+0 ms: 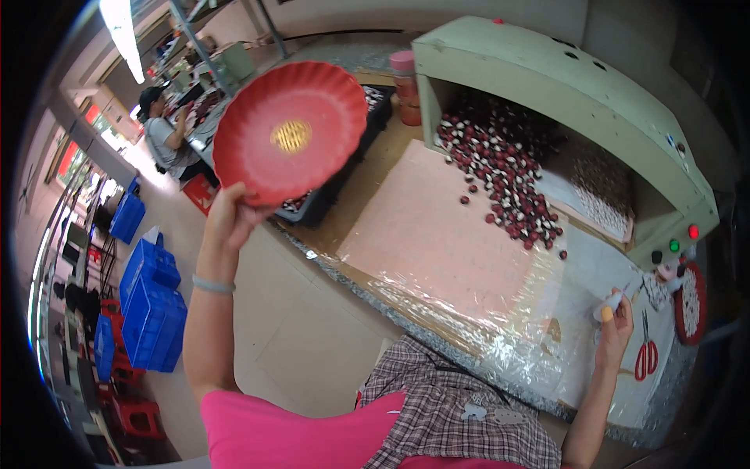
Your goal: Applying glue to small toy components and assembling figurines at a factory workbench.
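While the left hand (232,219) pinches one dish (289,133), the right hand's (616,328) grip is unclear.

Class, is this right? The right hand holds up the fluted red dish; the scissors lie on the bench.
Wrong side: the head view shows the left hand holding up the fluted red dish; the scissors do lie on the bench.

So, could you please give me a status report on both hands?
Left hand gripping raised red dish by its rim. Right hand beside scissors, something whitish at fingertips, unclear. Red-and-white pieces spread from green box onto pink sheet.
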The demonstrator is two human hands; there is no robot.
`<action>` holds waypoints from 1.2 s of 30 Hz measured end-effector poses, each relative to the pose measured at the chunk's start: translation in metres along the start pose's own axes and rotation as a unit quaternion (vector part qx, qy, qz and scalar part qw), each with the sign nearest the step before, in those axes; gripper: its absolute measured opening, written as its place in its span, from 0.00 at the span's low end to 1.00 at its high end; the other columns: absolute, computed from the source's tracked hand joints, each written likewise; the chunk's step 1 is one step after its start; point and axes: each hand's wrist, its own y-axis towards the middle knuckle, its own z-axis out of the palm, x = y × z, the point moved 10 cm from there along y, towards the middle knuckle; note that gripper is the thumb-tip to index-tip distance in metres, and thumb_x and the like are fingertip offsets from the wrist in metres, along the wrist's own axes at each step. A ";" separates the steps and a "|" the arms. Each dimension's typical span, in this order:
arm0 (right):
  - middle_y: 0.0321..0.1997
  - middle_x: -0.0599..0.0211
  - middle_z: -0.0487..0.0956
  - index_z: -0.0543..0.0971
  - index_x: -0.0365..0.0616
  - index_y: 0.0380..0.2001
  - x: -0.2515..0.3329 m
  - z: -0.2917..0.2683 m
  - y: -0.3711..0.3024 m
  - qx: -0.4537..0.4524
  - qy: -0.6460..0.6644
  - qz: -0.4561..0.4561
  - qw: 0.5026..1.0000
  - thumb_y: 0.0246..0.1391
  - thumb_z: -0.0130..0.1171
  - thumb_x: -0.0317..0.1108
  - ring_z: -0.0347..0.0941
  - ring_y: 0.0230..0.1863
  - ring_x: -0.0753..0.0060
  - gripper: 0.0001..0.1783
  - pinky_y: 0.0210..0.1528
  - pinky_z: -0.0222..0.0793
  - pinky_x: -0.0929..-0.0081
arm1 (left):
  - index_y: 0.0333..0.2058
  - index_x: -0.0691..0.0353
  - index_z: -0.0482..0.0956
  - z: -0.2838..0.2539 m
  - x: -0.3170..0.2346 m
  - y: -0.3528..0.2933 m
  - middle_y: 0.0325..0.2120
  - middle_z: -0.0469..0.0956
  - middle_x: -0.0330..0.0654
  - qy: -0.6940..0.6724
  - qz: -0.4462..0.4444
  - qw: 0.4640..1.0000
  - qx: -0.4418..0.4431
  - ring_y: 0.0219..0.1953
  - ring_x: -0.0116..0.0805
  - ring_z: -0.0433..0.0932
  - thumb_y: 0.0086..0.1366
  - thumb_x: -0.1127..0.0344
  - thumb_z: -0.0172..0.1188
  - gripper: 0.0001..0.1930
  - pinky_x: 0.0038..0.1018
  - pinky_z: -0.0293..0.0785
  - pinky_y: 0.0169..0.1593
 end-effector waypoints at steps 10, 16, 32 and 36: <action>0.45 0.61 0.76 0.64 0.44 0.57 0.027 0.037 -0.012 -0.003 0.089 0.042 0.995 0.57 0.58 0.34 0.76 0.45 0.67 0.26 0.39 0.76 0.75 | 0.54 0.68 0.64 0.036 0.199 -0.066 0.53 0.72 0.51 -0.054 -0.182 0.981 0.051 0.50 0.49 0.76 0.62 0.74 0.48 0.21 0.43 0.78 0.51; 0.44 0.62 0.77 0.65 0.43 0.57 0.025 0.030 -0.018 -0.013 0.101 0.050 0.994 0.57 0.58 0.34 0.77 0.44 0.67 0.26 0.39 0.77 0.76 | 0.61 0.60 0.60 0.044 0.197 -0.058 0.51 0.72 0.45 0.214 -0.133 0.968 0.016 0.45 0.36 0.78 0.69 0.48 0.50 0.30 0.27 0.81 0.39; 0.45 0.60 0.77 0.69 0.35 0.55 -0.003 0.015 -0.002 -0.018 0.054 0.075 0.996 0.56 0.55 0.23 0.77 0.45 0.69 0.21 0.37 0.77 0.79 | 0.48 0.62 0.73 0.357 0.230 -0.133 0.55 0.67 0.48 0.511 0.453 0.638 0.356 0.61 0.52 0.61 0.55 0.76 0.59 0.20 0.44 0.58 0.61; 0.44 0.62 0.77 0.69 0.37 0.55 -0.008 0.022 -0.005 -0.010 0.059 0.061 0.996 0.56 0.55 0.26 0.77 0.43 0.71 0.22 0.37 0.76 0.78 | 0.50 0.58 0.73 0.429 0.291 -0.109 0.56 0.66 0.46 0.522 0.507 0.569 0.383 0.64 0.49 0.57 0.58 0.62 0.60 0.20 0.47 0.54 0.63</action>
